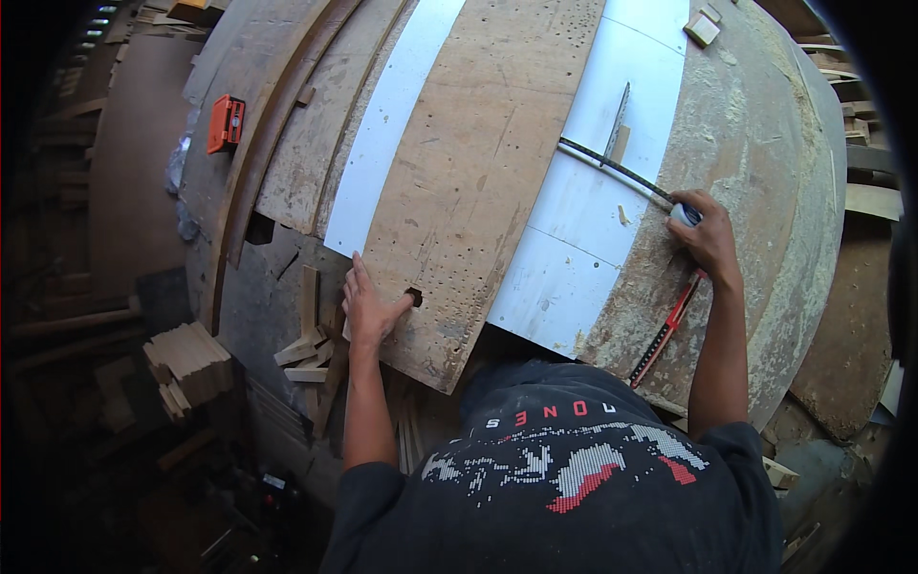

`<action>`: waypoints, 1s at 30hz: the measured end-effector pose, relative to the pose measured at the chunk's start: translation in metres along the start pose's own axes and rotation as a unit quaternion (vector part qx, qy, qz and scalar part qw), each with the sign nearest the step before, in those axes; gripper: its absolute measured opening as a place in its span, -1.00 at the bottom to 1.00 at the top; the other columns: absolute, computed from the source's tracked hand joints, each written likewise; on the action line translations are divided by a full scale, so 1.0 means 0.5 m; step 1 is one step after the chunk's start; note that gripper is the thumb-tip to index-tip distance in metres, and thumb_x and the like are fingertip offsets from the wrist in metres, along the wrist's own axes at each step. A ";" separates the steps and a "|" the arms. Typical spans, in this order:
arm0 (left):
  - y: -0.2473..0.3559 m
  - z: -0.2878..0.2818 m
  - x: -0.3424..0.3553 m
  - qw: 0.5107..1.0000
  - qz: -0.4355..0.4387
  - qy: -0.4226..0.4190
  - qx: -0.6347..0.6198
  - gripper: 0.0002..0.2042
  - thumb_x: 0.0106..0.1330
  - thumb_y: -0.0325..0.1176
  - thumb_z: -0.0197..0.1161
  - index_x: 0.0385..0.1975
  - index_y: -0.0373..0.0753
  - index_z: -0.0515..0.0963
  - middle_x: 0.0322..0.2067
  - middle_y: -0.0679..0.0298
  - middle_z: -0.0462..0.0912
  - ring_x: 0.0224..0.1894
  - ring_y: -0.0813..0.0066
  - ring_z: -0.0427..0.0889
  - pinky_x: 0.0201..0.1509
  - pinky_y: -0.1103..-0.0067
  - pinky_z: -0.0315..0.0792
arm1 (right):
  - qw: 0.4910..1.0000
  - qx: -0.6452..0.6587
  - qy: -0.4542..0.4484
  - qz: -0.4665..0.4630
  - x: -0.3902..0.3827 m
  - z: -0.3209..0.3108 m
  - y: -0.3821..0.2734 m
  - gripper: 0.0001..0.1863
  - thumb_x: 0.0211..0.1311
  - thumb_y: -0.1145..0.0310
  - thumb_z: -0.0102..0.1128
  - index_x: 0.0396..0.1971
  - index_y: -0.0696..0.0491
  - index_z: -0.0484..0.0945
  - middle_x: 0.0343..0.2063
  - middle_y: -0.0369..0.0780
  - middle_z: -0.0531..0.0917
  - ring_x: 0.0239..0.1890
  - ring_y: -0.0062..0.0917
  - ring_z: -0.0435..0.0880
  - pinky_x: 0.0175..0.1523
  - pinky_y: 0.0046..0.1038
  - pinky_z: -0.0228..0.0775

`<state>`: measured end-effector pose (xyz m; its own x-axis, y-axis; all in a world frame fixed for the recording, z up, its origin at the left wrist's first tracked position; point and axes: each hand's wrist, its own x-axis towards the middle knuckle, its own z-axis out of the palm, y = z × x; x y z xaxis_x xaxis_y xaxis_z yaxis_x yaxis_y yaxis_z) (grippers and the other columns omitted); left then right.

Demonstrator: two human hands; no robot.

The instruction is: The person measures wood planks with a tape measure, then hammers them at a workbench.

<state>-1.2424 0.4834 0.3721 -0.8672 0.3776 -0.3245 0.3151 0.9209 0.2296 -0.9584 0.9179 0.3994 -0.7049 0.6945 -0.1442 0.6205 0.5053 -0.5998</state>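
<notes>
A long plywood board (pixel 469 143), pocked with small holes, lies over white panels on the worktable. My left hand (pixel 371 311) grips its near left end, with the fingers along the edge and the thumb at a dark hole (pixel 413 297). In my right hand (pixel 708 234) is a tape measure (pixel 685 216), closed in the fingers. Its dark blade (pixel 617 170) stretches left across the white panel (pixel 574 234) to the board's right edge. A toothed saw blade (pixel 618 124) stands up through that panel, just beyond the tape.
A long red and black tool (pixel 667 330) lies near my right forearm. An orange box (pixel 226 124) sits at the left, past a curved wooden strip (pixel 251 153). Small wood blocks (pixel 703 27) lie at the far right. Stacked wood pieces (pixel 186 364) are at the lower left.
</notes>
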 end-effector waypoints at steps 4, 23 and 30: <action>0.005 0.009 0.018 1.000 0.002 0.007 0.002 0.14 -0.29 -0.14 0.48 0.37 -0.24 -0.07 0.19 -0.06 0.24 0.26 -0.06 0.24 0.26 0.06 0.20 | 1.000 -0.006 -0.002 0.004 -0.002 -0.001 0.002 -0.60 -0.08 0.35 0.36 -0.16 0.13 0.63 -0.20 -0.12 0.64 -0.14 -0.26 0.63 0.04 -0.37 0.43; -0.020 0.029 0.024 0.996 0.033 0.047 -0.068 0.07 -0.34 -0.18 0.46 0.31 -0.27 0.04 0.15 -0.04 0.30 0.24 -0.03 0.27 0.27 0.10 0.17 | 1.000 0.006 -0.004 -0.003 0.002 -0.001 0.007 -0.59 -0.09 0.35 0.38 -0.15 0.12 0.64 -0.20 -0.13 0.65 -0.15 -0.27 0.64 0.03 -0.39 0.44; -0.028 0.032 0.027 0.995 0.022 0.043 -0.083 0.08 -0.36 -0.17 0.47 0.31 -0.30 0.05 0.17 -0.04 0.30 0.25 -0.01 0.28 0.28 0.10 0.17 | 1.000 0.006 -0.002 -0.001 0.002 0.001 0.007 -0.59 -0.08 0.34 0.38 -0.15 0.11 0.64 -0.19 -0.13 0.65 -0.14 -0.28 0.64 0.05 -0.39 0.44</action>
<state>-1.2524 0.4769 0.3499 -0.8860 0.4011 -0.2326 0.2915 0.8720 0.3932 -0.9569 0.9201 0.3967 -0.7078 0.6912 -0.1458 0.6144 0.5006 -0.6099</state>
